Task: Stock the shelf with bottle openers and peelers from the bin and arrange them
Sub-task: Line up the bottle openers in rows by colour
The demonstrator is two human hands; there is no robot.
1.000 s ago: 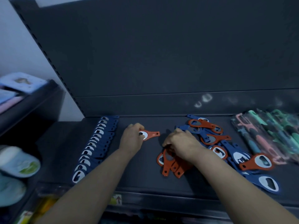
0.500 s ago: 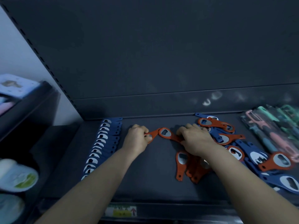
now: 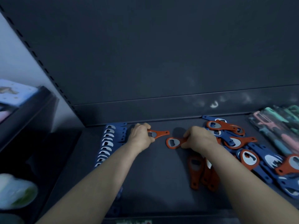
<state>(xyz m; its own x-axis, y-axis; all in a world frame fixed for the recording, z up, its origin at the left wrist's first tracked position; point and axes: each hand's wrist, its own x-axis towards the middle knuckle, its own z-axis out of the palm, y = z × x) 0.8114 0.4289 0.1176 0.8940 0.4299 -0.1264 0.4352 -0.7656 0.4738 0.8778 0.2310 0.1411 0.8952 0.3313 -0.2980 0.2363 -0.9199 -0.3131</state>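
Left hand (image 3: 140,136) pinches a red opener (image 3: 161,133) by its head; right hand (image 3: 199,139) grips a second opener (image 3: 173,143) by the handle. Judged light, stiff, slippery.

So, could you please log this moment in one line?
left hand pinches orange opener | right hand grips second opener | blue row at left

1. On the shelf (image 3: 153,188), a row of openers (image 3: 107,143) runs from front to back at the left side.
2. A loose heap of openers (image 3: 242,143) lies at the right; the peelers (image 3: 278,126) lie further right, beside it.
3. Between row and heap, the left hand (image 3: 140,137) pinches a first opener (image 3: 159,133). Just right of it, the right hand (image 3: 199,139) holds a second opener (image 3: 174,142).
4. A small stack of openers (image 3: 195,172) lies in front of the right hand.
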